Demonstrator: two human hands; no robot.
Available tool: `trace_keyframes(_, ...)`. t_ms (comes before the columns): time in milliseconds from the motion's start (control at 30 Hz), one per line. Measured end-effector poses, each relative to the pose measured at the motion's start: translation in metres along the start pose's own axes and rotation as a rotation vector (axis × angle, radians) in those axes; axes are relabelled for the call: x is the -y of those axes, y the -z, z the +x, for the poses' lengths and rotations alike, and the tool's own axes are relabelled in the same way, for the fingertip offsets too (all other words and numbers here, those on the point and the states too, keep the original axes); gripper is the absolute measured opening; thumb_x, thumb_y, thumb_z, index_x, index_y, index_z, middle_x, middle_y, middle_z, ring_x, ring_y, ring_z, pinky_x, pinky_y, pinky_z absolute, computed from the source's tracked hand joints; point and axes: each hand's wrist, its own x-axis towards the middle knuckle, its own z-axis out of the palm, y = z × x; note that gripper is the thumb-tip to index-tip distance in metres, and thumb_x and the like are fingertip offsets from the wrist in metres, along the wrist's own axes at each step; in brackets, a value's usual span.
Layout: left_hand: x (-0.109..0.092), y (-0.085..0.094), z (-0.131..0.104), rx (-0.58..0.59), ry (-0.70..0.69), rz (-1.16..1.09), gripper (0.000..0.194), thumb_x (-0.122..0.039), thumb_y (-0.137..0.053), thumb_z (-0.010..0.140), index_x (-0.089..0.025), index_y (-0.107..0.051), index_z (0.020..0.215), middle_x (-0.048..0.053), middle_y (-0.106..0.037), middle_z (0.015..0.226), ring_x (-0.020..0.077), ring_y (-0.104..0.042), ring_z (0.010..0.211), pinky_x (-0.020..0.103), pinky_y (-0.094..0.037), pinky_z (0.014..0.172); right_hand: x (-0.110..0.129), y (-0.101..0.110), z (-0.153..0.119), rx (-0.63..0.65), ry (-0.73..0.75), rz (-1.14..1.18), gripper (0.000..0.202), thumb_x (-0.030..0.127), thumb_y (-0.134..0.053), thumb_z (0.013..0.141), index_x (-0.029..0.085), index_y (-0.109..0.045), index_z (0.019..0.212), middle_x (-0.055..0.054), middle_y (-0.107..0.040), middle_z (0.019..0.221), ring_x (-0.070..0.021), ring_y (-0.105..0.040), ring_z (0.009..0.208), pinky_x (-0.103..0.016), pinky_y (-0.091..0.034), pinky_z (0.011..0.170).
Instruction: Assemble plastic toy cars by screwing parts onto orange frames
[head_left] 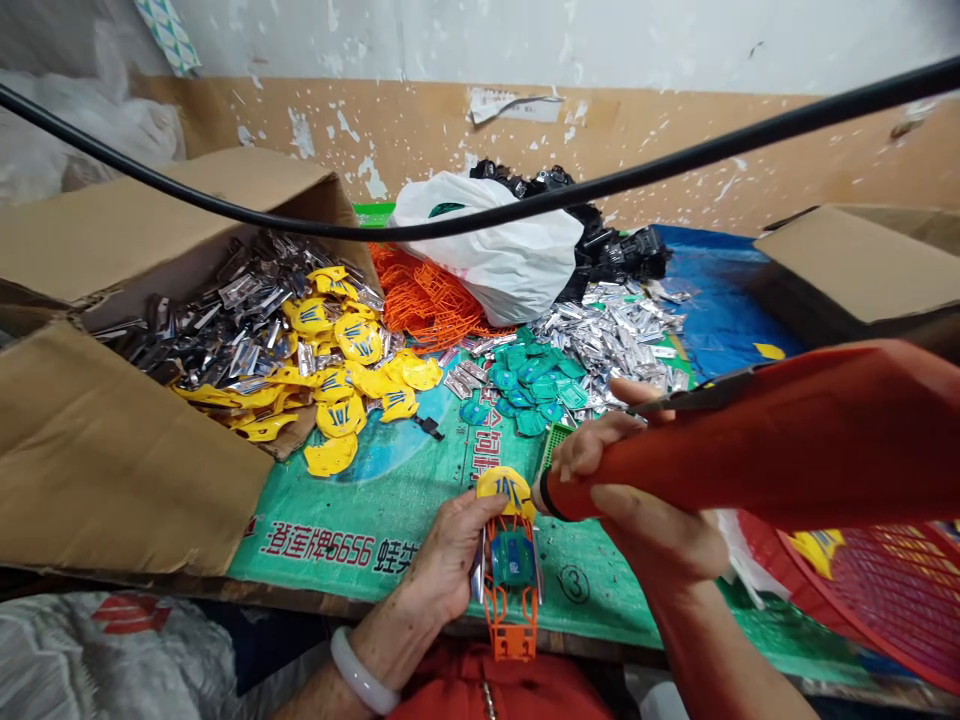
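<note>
My left hand (448, 560) holds a small toy car body, its thumb on the yellow front piece (504, 490). The body has an orange frame (513, 642), a green centre plate (513, 558) and silvery side strips. My right hand (660, 530) is wrapped round a large red tool (765, 440), which lies nearly level and points left. The tool's dark-ringed tip touches or nearly touches the right edge of the yellow piece. A small green basket (553, 445) is partly hidden behind the tool.
Yellow pieces (360, 340) and silver parts spill from a cardboard box (142, 450) at left. Orange frames (427, 295), a white bag (487, 240), green plates (532, 375) and silver strips (615, 330) lie behind. A black cable (465, 225) crosses above; a red basket (885, 590) stands right.
</note>
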Motion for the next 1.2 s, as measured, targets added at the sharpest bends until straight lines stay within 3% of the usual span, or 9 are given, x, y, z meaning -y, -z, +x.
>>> trace_keyframes(667,0.0042,0.0034,0.0025,-0.009,-0.027,0.026,0.021,-0.024,-0.074,0.064,-0.011,-0.065,0.078,0.001,-0.066,0.061,0.0115,-0.059,0.047,0.021,-0.046,0.048,-0.0029,-0.001,-0.0001,-0.075,-0.039,-0.057,0.059,0.03,-0.075,0.065,0.027,-0.052,0.118,0.002,-0.061,0.069,-0.02,-0.059,0.067,-0.041,-0.049,0.069)
trace_keyframes(933,0.0022,0.0002,-0.0014,-0.035,0.001,0.036,0.015,-0.02,-0.069,0.067,-0.011,-0.063,0.078,0.001,-0.064,0.055,0.0116,-0.057,0.043,0.022,-0.046,0.046,-0.0064,-0.0023,-0.0042,-0.05,-0.042,-0.031,0.066,0.032,-0.076,0.068,0.03,-0.043,0.125,0.003,-0.062,0.074,-0.0177,-0.06,0.067,-0.039,-0.048,0.073)
trace_keyframes(1200,0.0067,0.0066,0.0025,-0.038,-0.018,0.048,0.016,-0.022,-0.07,0.067,-0.011,-0.064,0.076,-0.001,-0.062,0.053,0.0102,-0.053,0.04,0.021,-0.042,0.042,-0.0095,-0.0091,-0.0043,-0.03,-0.03,-0.059,0.051,0.036,-0.076,0.066,0.032,-0.052,0.112,0.004,-0.059,0.068,-0.0181,-0.057,0.064,-0.038,-0.05,0.065)
